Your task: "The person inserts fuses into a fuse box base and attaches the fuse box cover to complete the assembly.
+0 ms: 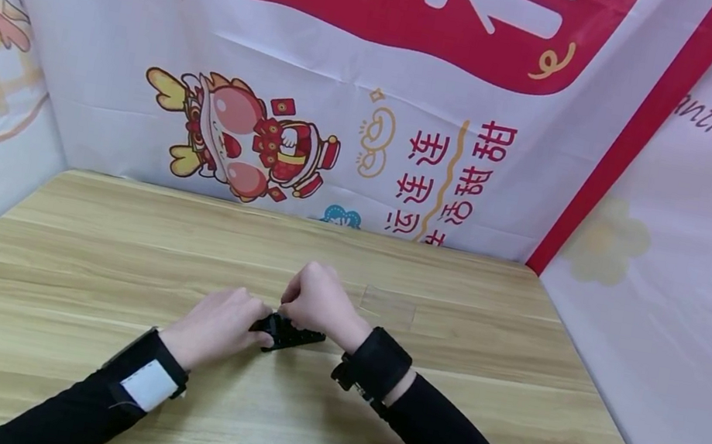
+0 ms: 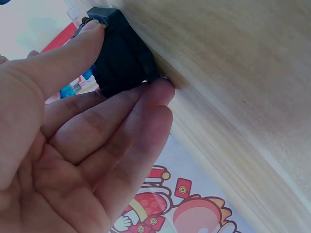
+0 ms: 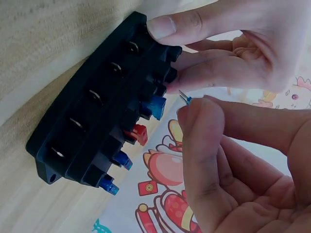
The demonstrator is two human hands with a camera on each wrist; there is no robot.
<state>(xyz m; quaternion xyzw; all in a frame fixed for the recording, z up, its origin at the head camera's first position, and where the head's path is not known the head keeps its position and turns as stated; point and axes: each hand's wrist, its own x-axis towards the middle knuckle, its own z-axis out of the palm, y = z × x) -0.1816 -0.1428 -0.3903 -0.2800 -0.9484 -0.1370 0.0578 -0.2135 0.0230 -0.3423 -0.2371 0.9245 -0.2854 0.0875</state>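
A black fuse block (image 3: 92, 111) sits on the tabletop between the two hands, with a row of metal blade terminals along its side. Blue fuses (image 3: 124, 159) and a red fuse (image 3: 138, 133) are seated in its slots. My left hand (image 1: 218, 325) grips one end of the block, thumb on one side and fingers on the other, as the left wrist view shows. Thumb and fingertip of my right hand (image 1: 322, 299) pinch a small blue fuse (image 3: 185, 99), mostly hidden, its metal prongs pointing toward the block's open slots near the left hand's end.
A clear, flat plastic piece (image 1: 387, 307) lies on the wooden table (image 1: 110, 252) just beyond the right hand. Printed cloth (image 1: 354, 151) hangs behind the table's far edge, and similar cloth stands along both sides.
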